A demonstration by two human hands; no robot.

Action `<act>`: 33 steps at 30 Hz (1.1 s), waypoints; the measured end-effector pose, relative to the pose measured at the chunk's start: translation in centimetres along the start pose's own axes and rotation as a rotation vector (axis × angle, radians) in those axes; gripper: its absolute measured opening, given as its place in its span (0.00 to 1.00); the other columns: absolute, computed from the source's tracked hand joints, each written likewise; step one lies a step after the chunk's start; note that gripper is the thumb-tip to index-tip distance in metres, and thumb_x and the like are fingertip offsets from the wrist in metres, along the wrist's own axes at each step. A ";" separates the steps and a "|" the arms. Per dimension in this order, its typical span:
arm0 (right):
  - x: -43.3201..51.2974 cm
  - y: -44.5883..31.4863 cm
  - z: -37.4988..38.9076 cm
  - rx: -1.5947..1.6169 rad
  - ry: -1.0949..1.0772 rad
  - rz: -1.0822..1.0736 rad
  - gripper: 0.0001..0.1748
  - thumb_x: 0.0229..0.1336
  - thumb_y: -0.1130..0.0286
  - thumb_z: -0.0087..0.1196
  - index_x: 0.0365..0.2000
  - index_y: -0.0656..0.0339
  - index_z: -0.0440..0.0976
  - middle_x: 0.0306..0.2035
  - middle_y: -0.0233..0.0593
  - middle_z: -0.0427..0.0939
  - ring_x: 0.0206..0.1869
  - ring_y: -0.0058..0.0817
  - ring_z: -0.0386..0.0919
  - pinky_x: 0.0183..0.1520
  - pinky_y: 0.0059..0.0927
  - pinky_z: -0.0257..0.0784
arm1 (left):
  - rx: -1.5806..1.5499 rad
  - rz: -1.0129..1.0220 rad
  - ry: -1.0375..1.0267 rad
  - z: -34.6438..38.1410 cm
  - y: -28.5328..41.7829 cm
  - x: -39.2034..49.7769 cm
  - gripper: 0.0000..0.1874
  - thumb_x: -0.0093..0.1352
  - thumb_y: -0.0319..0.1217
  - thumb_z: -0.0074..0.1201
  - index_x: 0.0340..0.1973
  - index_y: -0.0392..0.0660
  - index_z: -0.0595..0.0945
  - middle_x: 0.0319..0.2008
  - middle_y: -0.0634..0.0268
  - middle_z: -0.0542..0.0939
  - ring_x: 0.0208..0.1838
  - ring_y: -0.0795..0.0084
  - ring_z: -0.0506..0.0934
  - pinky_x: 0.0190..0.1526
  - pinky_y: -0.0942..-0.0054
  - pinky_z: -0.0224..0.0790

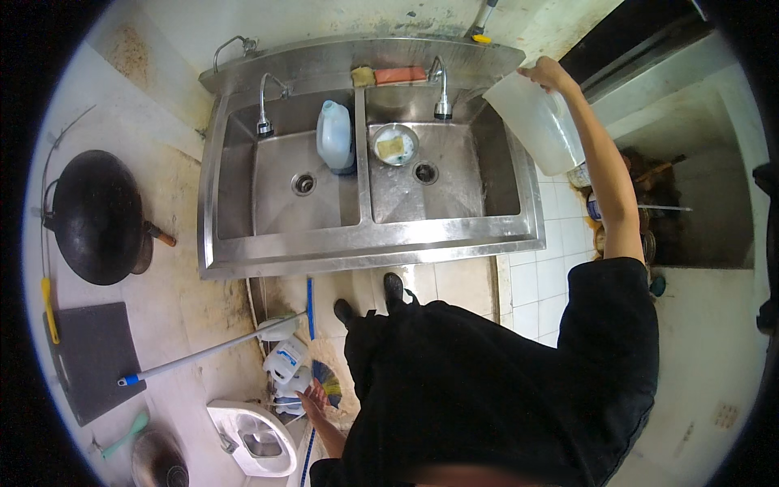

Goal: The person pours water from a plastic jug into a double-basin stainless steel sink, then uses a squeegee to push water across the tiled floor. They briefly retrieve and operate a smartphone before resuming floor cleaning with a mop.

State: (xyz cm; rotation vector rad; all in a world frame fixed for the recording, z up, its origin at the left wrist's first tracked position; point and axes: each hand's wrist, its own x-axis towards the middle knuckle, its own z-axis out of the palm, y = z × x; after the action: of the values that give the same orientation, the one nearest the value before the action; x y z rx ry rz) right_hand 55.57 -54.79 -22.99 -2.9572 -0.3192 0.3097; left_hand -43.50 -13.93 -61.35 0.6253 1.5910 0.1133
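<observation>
A translucent plastic pitcher is gripped near its rim by my right hand. It hangs tilted over the right edge of the double stainless steel sink. Water seems to run from its lip towards the right basin. In that basin a metal bowl holds suds and a yellow sponge. A bluish plastic jug stands in the left basin against the divider. Low at my side, my left hand is empty with its fingers apart, nearest to several plastic jugs on the floor.
Two gooseneck faucets rise behind the basins. A sponge and a red block lie on the back ledge. A long-handled squeegee leans at the left. A wok and a small washbasin are along the left wall.
</observation>
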 end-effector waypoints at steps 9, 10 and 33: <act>-0.1 -3.3 -1.0 0.133 -0.017 -0.114 0.39 0.53 0.38 0.62 0.20 0.73 0.73 0.15 0.40 0.72 0.10 0.29 0.68 0.15 0.31 0.65 | -0.050 0.087 -0.072 0.4 -0.4 -0.6 0.45 0.71 0.70 0.31 0.67 0.44 0.64 0.59 0.53 0.77 0.57 0.57 0.77 0.55 0.61 0.67; -0.2 -3.4 -0.9 0.139 -0.044 -0.134 0.39 0.53 0.38 0.62 0.20 0.73 0.73 0.14 0.40 0.72 0.10 0.29 0.68 0.15 0.31 0.65 | -0.034 0.102 -0.081 0.5 -0.3 -0.6 0.45 0.71 0.70 0.31 0.67 0.44 0.64 0.59 0.53 0.77 0.57 0.57 0.77 0.55 0.61 0.67; -6.9 -11.2 -5.9 0.055 -0.060 -0.349 0.36 0.53 0.40 0.62 0.20 0.70 0.74 0.12 0.35 0.68 0.10 0.26 0.66 0.15 0.32 0.63 | 0.016 0.057 0.033 -0.7 -2.1 1.1 0.47 0.68 0.73 0.32 0.61 0.45 0.74 0.56 0.59 0.79 0.55 0.61 0.78 0.54 0.58 0.65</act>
State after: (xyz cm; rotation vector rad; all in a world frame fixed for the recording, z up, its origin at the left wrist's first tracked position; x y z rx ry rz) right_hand 48.11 -46.28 -14.12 -2.7732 -0.8062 0.3539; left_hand -44.83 -14.99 -63.11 0.6844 1.6076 0.1540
